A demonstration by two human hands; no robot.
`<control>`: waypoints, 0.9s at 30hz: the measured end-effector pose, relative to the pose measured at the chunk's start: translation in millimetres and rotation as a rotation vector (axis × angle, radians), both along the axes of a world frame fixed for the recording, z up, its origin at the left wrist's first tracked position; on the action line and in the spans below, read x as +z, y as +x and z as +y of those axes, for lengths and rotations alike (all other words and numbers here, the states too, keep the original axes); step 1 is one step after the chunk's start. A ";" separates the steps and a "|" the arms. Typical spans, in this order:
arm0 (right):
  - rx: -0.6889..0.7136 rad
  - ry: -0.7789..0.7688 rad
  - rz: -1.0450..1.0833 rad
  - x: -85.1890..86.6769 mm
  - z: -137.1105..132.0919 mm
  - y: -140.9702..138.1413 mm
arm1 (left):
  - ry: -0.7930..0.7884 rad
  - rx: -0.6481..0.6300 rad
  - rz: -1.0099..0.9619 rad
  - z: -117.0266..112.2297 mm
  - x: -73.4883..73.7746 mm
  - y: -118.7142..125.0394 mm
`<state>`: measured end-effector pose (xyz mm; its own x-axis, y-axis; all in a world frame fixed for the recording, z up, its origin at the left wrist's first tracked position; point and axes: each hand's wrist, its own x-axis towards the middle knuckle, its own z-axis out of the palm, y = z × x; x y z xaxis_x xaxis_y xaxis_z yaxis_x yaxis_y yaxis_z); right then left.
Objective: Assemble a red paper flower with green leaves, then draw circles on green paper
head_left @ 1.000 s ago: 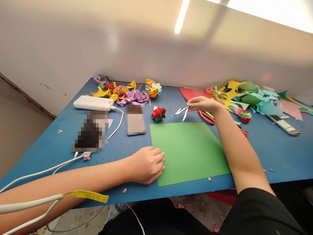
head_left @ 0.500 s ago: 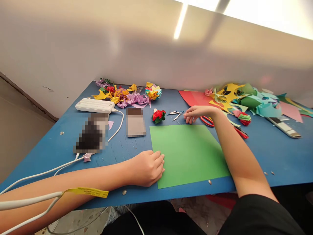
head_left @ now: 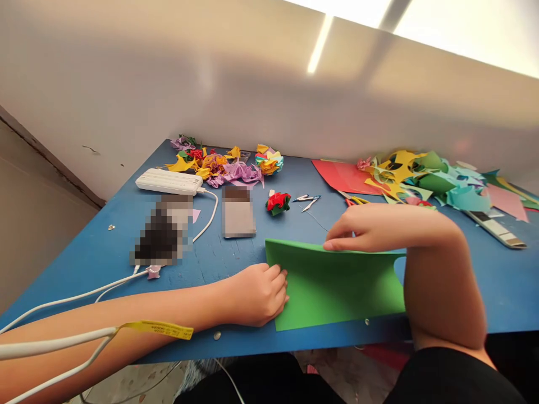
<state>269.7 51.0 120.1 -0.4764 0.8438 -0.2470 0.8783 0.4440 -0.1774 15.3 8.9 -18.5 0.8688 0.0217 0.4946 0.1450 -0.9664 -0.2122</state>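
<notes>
A sheet of green paper (head_left: 337, 292) lies at the front of the blue table, its far edge lifted and bent up toward me. My right hand (head_left: 366, 230) grips that raised edge, the wrist sharply bent and the fingers partly behind the paper. Curled at the sheet's left edge, my left hand (head_left: 263, 294) keeps its fingers closed on the paper there. A red and green paper flower (head_left: 278, 203) sits just beyond the sheet. Beside it lies a compass (head_left: 309, 200), its legs spread. Scissors (head_left: 353, 200) with red and yellow handles are partly hidden behind my right hand.
Paper flowers and scraps (head_left: 219, 166) pile up at the back left, and cut paper (head_left: 438, 174) at the back right. A white power bank (head_left: 168, 182), a blurred phone (head_left: 162, 233) and a blurred flat item (head_left: 238, 216) lie left. White cables (head_left: 63, 303) cross my left forearm.
My right hand has taken hold of the green paper's far edge and drawn it up and toward me. The sheet lay flat before. My left hand stays at the left edge.
</notes>
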 end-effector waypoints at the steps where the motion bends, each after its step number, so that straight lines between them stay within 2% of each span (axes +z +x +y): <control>1: 0.032 -0.137 -0.065 -0.6 -1.4 -5.3 | -0.002 0.001 -0.001 0.0 0.1 0.2; 5: -0.050 -0.321 -0.145 -15.3 25.5 -7.8 | -0.004 -0.002 -0.007 0.3 -0.2 0.8; 10: -0.128 -0.374 -0.208 -38.7 63.8 13.7 | -0.002 -0.009 -0.001 0.5 -0.7 0.4; 13: -0.220 -0.251 -0.243 -47.4 71.8 23.8 | -0.002 -0.008 0.003 0.4 -0.5 0.1; 17: -0.323 0.037 -0.212 -53.5 73.9 16.7 | -0.004 -0.010 0.007 0.3 -0.5 0.0; 19: -0.297 0.142 -0.125 -57.3 77.8 3.0 | -0.005 -0.010 0.007 0.4 -0.5 -0.1; 21: -0.207 0.184 -0.012 -63.2 88.1 -12.7 | -0.005 -0.007 0.007 0.4 -0.4 -0.2; 24: -0.078 0.136 0.108 -74.4 115.5 -29.3 | -0.003 -0.002 0.010 0.4 0.2 -0.1; 27: -0.002 0.027 0.168 -84.3 144.1 -32.6 | -0.002 0.001 0.017 0.4 0.9 0.4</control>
